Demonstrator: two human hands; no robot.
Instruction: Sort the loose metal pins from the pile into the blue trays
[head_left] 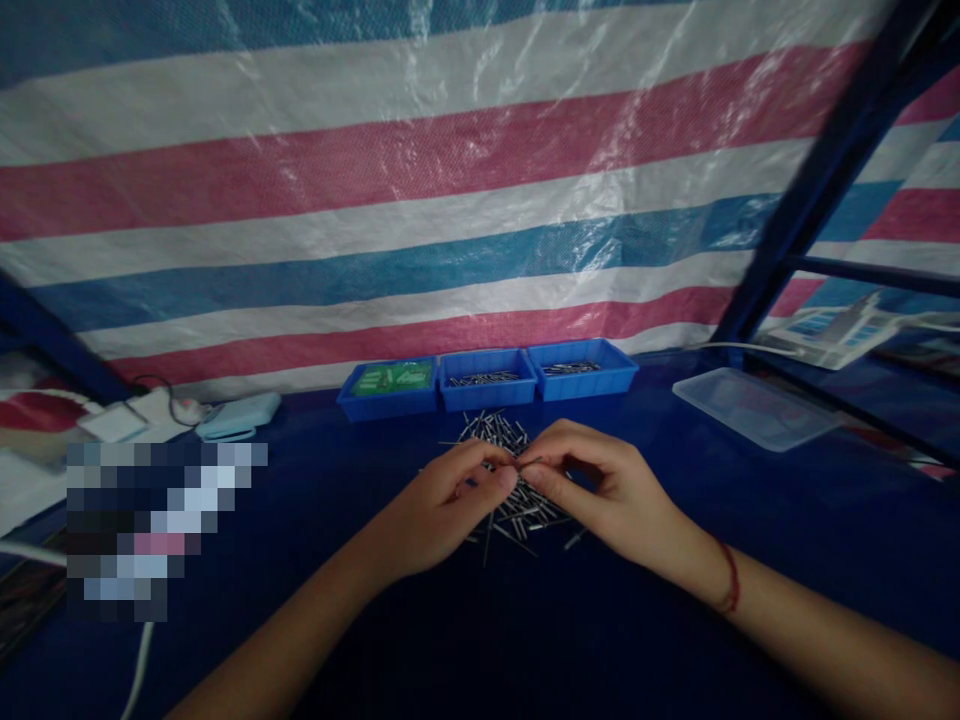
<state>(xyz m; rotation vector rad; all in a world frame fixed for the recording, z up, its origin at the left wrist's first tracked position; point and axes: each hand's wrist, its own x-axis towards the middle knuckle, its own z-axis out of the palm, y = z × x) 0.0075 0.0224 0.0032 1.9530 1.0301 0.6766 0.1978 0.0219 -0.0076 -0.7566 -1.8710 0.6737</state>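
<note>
A loose pile of thin silvery metal pieces (525,510), some thicker at one end like blind rivets, lies on the blue tabletop. Over the pile, my left hand (450,495) is closed in a pinch, thumb against fingertips. Facing it, my right hand (600,480) pinches too, and the fingertips of both hands nearly meet. A small dark thin piece shows at the right fingertips; most of it is hidden. What the left fingers hold, if anything, is covered by them.
Behind the pile stand three blue trays: the left tray (386,405) holds a green item, the middle tray (491,398) and right tray (592,385) hold metal pieces. A clear plastic lid (757,408) lies right. A light-blue case (240,415) and cables are left.
</note>
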